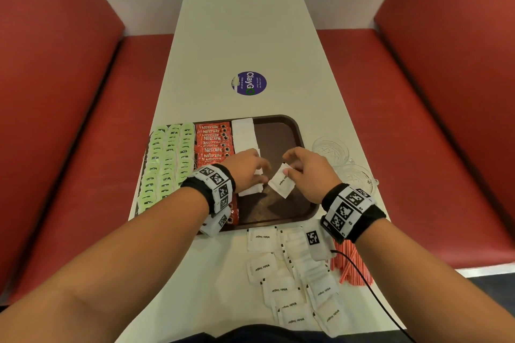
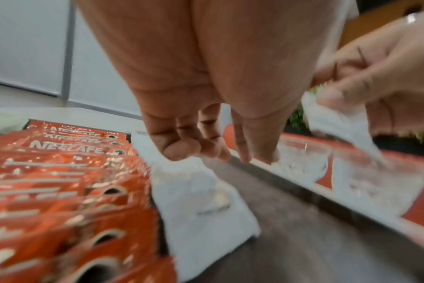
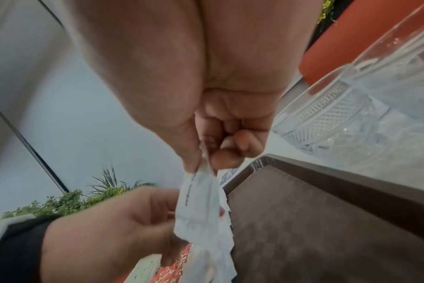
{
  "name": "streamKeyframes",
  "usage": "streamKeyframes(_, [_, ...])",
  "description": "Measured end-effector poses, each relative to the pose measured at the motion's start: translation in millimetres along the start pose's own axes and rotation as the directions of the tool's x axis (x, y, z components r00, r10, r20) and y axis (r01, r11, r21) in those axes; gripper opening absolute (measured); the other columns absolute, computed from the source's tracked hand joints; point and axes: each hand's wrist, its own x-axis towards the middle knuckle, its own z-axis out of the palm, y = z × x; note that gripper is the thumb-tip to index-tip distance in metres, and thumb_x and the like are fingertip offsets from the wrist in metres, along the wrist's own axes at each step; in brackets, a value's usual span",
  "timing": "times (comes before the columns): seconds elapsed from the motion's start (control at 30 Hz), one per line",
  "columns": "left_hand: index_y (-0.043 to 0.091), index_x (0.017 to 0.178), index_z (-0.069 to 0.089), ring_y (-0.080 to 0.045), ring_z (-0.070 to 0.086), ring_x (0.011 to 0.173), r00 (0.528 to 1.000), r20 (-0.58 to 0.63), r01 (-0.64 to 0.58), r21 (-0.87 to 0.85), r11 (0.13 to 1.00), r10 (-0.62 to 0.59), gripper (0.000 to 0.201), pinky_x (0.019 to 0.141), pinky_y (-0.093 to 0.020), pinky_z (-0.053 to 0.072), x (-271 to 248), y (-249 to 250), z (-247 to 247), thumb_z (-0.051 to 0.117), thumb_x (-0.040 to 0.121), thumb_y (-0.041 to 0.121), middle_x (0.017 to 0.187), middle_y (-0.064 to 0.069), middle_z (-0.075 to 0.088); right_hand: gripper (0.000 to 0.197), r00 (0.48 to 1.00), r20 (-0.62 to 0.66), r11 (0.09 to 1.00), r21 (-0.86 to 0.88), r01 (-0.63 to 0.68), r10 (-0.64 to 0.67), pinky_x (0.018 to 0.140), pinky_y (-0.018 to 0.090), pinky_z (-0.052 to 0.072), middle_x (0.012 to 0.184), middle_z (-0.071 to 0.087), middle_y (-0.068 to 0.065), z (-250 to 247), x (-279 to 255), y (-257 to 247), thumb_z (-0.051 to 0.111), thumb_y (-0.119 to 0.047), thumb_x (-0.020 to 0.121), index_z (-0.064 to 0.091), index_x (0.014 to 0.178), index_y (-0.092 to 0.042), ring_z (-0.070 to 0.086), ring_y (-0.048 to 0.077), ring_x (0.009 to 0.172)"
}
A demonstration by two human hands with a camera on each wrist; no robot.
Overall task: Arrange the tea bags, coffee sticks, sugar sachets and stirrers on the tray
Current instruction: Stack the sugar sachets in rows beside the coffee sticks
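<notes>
the right hand (image 1: 305, 168) pinches 1 white sugar sachet (image 1: 282, 181) by its top edge between thumb and forefinger, the other fingers curled in behind, so the sachet hangs free above the bare brown floor of the tray (image 1: 289, 205); holding it by a corner like this probably lets the sugar settle and keeps the printed face readable before it goes down

the left hand (image 1: 246, 172) hovers low over the near end of the sugar row (image 1: 245, 135), fingers loosely bent and slightly apart, with the tips at or just above the last laid sachets; from the left wrist view they seem to touch the paper, but blur leaves that unsure, and nothing is gripped. my guess is that it steadies the row so the next sachet can overlap it without shifting the rest

the tray is filled in columns from its left side: green tea bags (image 1: 167, 159) spill over the left rim, then red coffee sticks (image 1: 213, 142), then the white sugar row, each item overlapping the next like shingles, which saves room and keeps labels showing. the right part of the tray lies bare, presumably kept for more sugar and the stirrers

on the table (image 1: 250, 36) near the person lies a loose heap of sugar sachets (image 1: 292, 273), and beside it the red striped stirrers (image 1: 351, 264), not yet moved. 2 glass cups (image 1: 330, 150) stand just right of the tray, off it. so the sugar step is under way and the stirrers remain
</notes>
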Motion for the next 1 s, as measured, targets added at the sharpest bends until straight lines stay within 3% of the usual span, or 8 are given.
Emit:
streamKeyframes(0.13, [0.028,0.122,0.065,-0.004,0.06,0.092,0.978,-0.199,-0.128,-0.309,0.942,0.067,0.029,0.083,-0.023,0.047,-15.3,9.8,-15.5,0.061,0.096,0.04,0.104,0.011,0.066,0.025,0.999,0.01,0.999,0.01,0.05,-0.05,0.068,0.017,0.044,0.081,0.071,-0.009,5.1,-0.3,0.2,0.066,-0.024,0.095,0.047,0.112,-0.028,0.063,-0.003,0.072])
streamKeyframes(0.2, [0.031,0.127,0.06,0.002,0.06,0.086,0.982,-0.167,-0.146,-0.346,0.927,0.093,0.044,0.077,-0.015,0.046,-22.0,15.2,-18.1,0.073,0.087,0.04,0.098,0.015,0.065,0.027,0.997,0.006,0.996,0.036,0.082,-0.083,0.06,0.014,0.039,0.067,0.068,-0.008,8.2,-0.1,-2.9,0.066,-0.021,0.095,0.044,0.109,-0.022,0.056,-0.004,0.054])
streamKeyframes(0.3, [0.03,0.131,0.056,0.004,0.061,0.08,0.984,-0.151,-0.141,-0.363,0.921,0.091,0.054,0.07,-0.009,0.042,-23.8,16.5,-16.4,0.079,0.083,0.03,0.091,0.017,0.063,0.031,0.995,-0.014,0.992,0.079,0.101,-0.1,0.061,0.019,0.041,0.066,0.071,0.0,11.0,-0.4,-9.2,0.068,-0.027,0.094,0.041,0.107,-0.02,0.057,0.006,0.055])
streamKeyframes(0.4, [0.029,0.128,0.058,0.004,0.059,0.081,0.968,-0.241,-0.158,-0.379,0.912,0.068,0.044,0.074,-0.015,0.045,-26.4,13.4,-17.3,0.073,0.087,0.022,0.092,0.019,0.059,0.046,0.995,0.013,0.992,0.086,0.093,-0.094,0.06,0.016,0.043,0.075,0.07,-0.005,10.7,-2.5,-11.4,0.077,-0.037,0.085,0.043,0.111,-0.022,0.06,0.006,0.062])
streamKeyframes(0.53, [0.028,0.11,0.064,-0.01,0.068,0.082,0.961,-0.274,-0.14,-0.564,0.814,-0.024,0.026,0.074,-0.028,0.058,-33.2,5.2,-16.4,0.069,0.088,0.014,0.094,0.011,0.067,0.035,0.991,-0.007,0.991,0.019,0.131,-0.131,0.065,0.022,0.05,0.082,0.071,-0.008,11.0,0.0,-7.2,0.077,-0.02,0.084,0.051,0.106,-0.027,0.064,0.006,0.068])
streamKeyframes(0.67, [0.028,0.09,0.065,-0.005,0.058,0.072,0.982,-0.187,-0.063,-0.365,0.929,-0.007,0.012,0.062,-0.02,0.043,-42.5,1.2,-22.1,0.073,0.084,0.022,0.083,0.012,0.064,0.015,0.988,-0.027,0.988,-0.02,0.154,-0.154,0.068,0.015,0.048,0.082,0.067,-0.01,9.6,0.2,-10.1,0.07,-0.012,0.088,0.065,0.092,-0.026,0.063,0.005,0.074])
streamKeyframes(0.9, [0.02,0.101,0.07,-0.008,0.057,0.08,0.954,-0.208,0.166,-0.238,0.957,-0.217,0.016,0.066,-0.02,0.04,-36.8,-13.6,-16.8,0.073,0.088,0.027,0.089,0.008,0.063,0.015,0.99,0.073,0.989,-0.078,0.124,-0.118,0.075,0.014,0.046,0.09,0.066,-0.012,6.8,-6.8,-8.7,0.072,-0.022,0.089,0.066,0.103,-0.022,0.058,0.0,0.079])
streamKeyframes(1.0, [0.021,0.106,0.069,-0.011,0.058,0.085,0.964,-0.112,0.224,-0.152,0.963,-0.242,0.022,0.071,-0.022,0.042,-31.9,-13.5,-7.2,0.075,0.087,0.03,0.094,0.007,0.062,0.015,0.984,0.145,0.981,-0.148,0.126,-0.104,0.074,0.015,0.042,0.086,0.062,-0.016,5.0,-14.0,-1.4,0.073,-0.024,0.088,0.065,0.101,-0.024,0.055,-0.005,0.078])
